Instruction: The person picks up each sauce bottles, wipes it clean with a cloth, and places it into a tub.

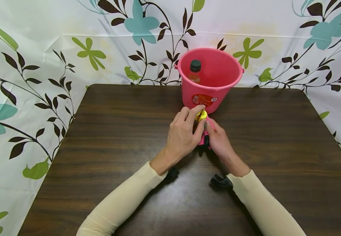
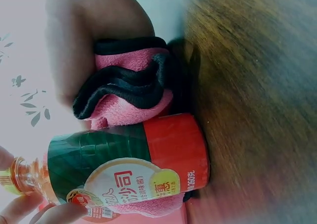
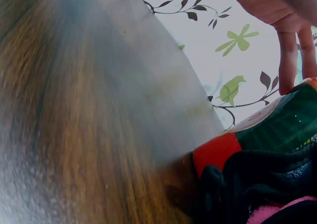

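A sauce bottle (image 2: 116, 152) with a green and red label and a yellow cap (image 1: 201, 115) stands on the table in front of the pink bucket. My left hand (image 1: 183, 131) reaches over it, with thumb and fingers around the cap and neck. My right hand (image 1: 220, 141) holds a pink cloth with black edging (image 2: 130, 110) against the bottle's side. In the right wrist view, the bottle's label (image 3: 277, 127) shows beside the cloth's dark edging (image 3: 267, 172). The right fingertips are mostly hidden by the cloth and bottle.
Just behind the hands stands the pink bucket (image 1: 188, 90). It holds another bottle, with a dark green cap (image 1: 195, 65). A dark wood table (image 1: 123, 131) reaches back to a floral curtain (image 1: 111, 55). Black wrist mounts (image 1: 221, 182) sit below the sleeves.
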A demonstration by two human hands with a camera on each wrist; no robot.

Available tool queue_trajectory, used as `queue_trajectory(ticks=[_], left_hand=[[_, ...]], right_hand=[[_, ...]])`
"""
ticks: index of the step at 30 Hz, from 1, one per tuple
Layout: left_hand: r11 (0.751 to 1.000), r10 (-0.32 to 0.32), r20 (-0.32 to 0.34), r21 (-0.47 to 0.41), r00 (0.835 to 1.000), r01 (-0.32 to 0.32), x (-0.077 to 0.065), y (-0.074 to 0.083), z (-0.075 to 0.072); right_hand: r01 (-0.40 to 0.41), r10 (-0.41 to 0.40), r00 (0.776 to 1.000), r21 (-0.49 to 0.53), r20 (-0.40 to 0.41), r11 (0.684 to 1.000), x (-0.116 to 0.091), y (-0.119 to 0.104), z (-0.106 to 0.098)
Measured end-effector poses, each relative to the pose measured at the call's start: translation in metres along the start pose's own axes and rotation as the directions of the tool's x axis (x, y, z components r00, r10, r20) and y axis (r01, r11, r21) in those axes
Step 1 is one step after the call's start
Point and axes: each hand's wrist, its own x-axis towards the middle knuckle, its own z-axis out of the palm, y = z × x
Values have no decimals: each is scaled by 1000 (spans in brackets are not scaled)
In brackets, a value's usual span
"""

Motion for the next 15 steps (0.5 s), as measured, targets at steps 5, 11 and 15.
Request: queue_trajectory(ticks=[5,11,15], left_hand=[[1000,-6,9,2,1000,6,0,0,2],[1000,-9,15,9,1000,9,1,0,2],[1000,-15,26,7,1000,15,0,-1,1]], right_hand=[[-39,36,999,93,39,995,-4,-9,-5],[-44,18,995,255,101,966,-13,-25,-9],[-13,-21,993,292,114,956,-19,-36,-10]])
